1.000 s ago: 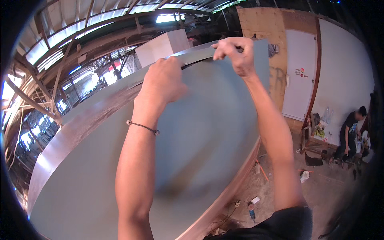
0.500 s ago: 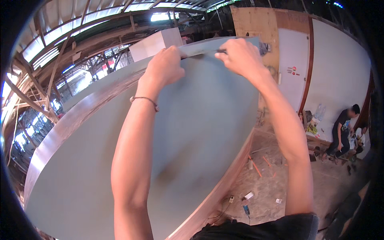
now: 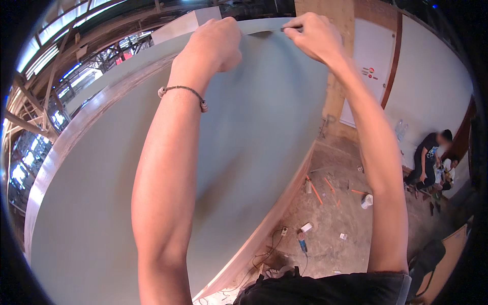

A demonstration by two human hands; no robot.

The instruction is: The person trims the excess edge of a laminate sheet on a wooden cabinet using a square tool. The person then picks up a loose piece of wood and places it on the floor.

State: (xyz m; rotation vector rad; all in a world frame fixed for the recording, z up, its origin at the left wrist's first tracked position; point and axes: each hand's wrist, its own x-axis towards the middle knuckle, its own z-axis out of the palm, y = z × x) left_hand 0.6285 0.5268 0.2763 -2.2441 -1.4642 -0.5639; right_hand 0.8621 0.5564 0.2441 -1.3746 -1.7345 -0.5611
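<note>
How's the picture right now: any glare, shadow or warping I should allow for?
Head view: daylight glares white through the openings at left; soft shading darkens the grey-blue panel beside the left forearm; fisheye curvature and black corners distort the rim; the dark thing at the right hand is too small to identify.

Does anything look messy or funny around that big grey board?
Yes, the floor looks messy: orange sticks lie scattered at different angles, and a blue power tool lies nearby. The board has a dark patch by its far edge, but I can't tell if it's a gap or just shadow.
</note>
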